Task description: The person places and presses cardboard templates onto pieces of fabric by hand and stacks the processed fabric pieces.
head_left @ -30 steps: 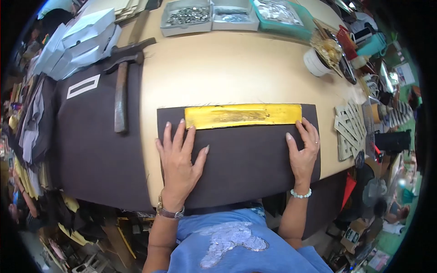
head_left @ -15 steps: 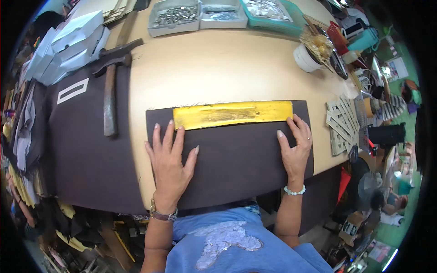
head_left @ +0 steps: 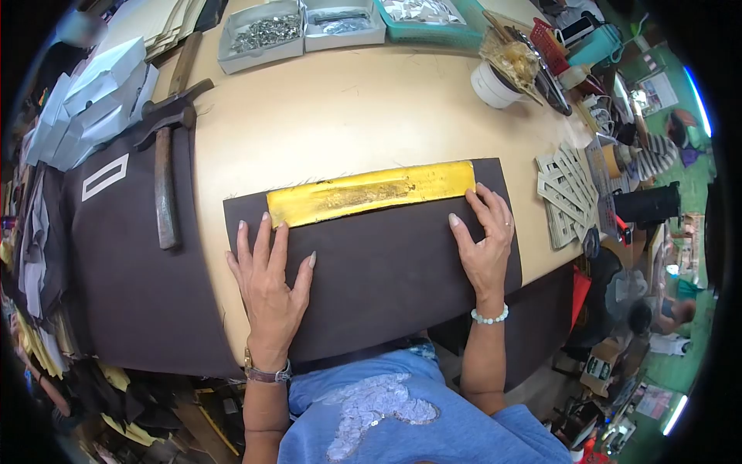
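A long yellow strip [head_left: 371, 191] with dark smudges along its middle lies across the upper part of a dark fabric piece [head_left: 379, 263] on the table. My left hand [head_left: 269, 290] rests flat on the fabric, fingers spread, with fingertips at the strip's lower left corner. At the other end, my right hand [head_left: 485, 243] lies on the fabric with thumb and fingers apart. Its fingertips touch the strip's lower right corner. Neither hand grips anything.
Left lie another dark fabric [head_left: 139, 286], a hammer [head_left: 165, 185], a white rectangular frame [head_left: 105, 177] and pale blue boxes [head_left: 89, 108]. Behind stand a box of metal pieces [head_left: 267, 32] and a teal basket [head_left: 433, 32]. Right are a white tub [head_left: 493, 85] and slotted templates [head_left: 568, 197].
The camera view has turned slightly, so the table and its items appear shifted left and tilted. Both hands keep their places at the strip's ends.
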A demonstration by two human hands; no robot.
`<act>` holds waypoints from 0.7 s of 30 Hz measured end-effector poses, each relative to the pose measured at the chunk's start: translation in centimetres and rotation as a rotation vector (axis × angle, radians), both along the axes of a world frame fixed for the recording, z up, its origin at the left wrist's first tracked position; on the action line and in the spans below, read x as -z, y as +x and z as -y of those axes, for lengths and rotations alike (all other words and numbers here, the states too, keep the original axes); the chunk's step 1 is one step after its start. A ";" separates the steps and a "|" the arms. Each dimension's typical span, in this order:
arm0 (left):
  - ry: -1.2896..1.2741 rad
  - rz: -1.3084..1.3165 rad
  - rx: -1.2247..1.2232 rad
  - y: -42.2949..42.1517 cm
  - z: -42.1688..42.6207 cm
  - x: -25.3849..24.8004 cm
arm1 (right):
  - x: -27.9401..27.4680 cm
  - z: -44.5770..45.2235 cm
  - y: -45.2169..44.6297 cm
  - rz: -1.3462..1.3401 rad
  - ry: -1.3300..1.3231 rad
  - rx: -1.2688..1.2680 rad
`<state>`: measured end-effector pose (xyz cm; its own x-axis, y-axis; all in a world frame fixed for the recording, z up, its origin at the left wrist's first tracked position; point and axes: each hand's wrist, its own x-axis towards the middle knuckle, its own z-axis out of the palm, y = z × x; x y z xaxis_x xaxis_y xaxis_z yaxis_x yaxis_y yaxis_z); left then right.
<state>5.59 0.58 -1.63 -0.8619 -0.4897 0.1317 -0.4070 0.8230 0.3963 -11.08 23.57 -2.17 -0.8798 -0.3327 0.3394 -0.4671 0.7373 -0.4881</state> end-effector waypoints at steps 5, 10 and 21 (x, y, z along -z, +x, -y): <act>-0.020 0.009 -0.001 0.0 0.0 0.0 | -0.1 0.2 0.1 -0.020 0.028 0.002; -0.159 0.057 0.039 -0.6 -0.5 -0.9 | 0.0 0.6 0.2 -0.110 0.270 -0.024; -0.322 0.059 0.126 -2.0 -0.8 -0.9 | -2.0 3.2 -0.2 -0.133 0.631 -0.053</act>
